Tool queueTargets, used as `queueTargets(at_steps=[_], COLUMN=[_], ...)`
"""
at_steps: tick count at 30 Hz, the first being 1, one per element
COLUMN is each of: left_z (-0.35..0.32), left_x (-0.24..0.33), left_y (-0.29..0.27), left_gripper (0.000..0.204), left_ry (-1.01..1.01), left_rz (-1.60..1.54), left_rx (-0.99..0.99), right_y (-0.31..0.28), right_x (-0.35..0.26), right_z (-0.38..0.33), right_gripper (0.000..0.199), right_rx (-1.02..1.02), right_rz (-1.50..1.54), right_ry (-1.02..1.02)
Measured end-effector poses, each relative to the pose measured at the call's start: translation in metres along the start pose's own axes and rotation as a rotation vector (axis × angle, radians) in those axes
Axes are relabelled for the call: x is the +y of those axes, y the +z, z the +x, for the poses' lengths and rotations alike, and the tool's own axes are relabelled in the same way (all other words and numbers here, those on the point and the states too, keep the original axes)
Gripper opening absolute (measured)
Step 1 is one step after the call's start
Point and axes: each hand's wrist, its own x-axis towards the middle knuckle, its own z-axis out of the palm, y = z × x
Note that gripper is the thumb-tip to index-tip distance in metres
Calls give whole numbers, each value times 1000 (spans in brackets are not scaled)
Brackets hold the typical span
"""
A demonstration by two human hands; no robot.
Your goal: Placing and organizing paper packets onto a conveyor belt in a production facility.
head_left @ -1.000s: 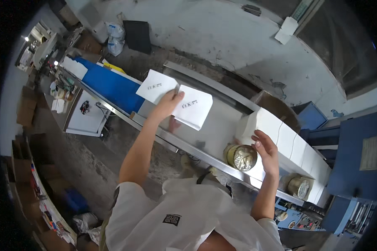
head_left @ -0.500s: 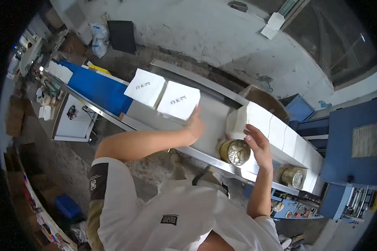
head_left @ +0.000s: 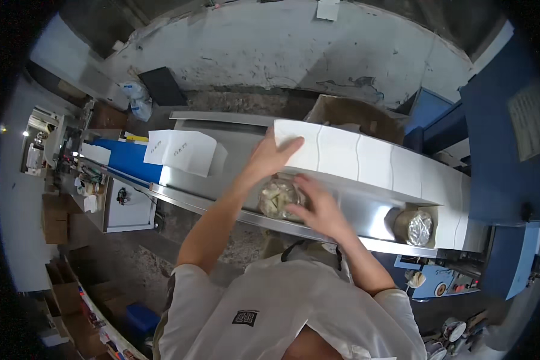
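Packs [head_left: 375, 161], white, line the far right tabletop [head_left: 240, 141]; left grip [head_left: 271, 158] touches their left end, pinch unclear; right grip [head_left: 323, 210] is spread at the near roll [head_left: 273, 199]. Steadying seems in hand; next calls for even pressure.

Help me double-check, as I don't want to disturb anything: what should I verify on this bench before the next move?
1. Both hands free: not ok. The left hand is on the end pack of the row of white packs.
2. Right hand settled on the nearer crinkle-ended cylinder: cannot tell; blurred fingers spread beside it.
3. Row unbroken: ok; packs stand side by side.
4. Farther crinkle-ended cylinder free of hands: ok.
5. Two printed white packs apart from the row: ok; they sit to its left, by the blue belt.
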Motion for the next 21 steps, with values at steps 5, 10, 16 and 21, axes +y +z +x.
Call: queueTargets(at_steps=[5, 10, 16, 21], left_z=[11, 5, 11, 30], left_x=[15, 43, 36, -55], left_y=[31, 34, 33, -3], left_gripper=[93, 81, 73, 67], left_ry=[140, 4, -49, 92], left_rz=[174, 200, 291, -45], left_rx=[-43, -46, 14, 66], right_y=[29, 38, -8, -62], right_x=[-4, 9, 8, 3], right_z=[6, 10, -17, -51], right_gripper=[87, 93, 83, 84], right_rx=[-114, -141, -116, -113], right_rz=[-177, -283, -262, -379], right_ry=[-130, -92, -30, 85])
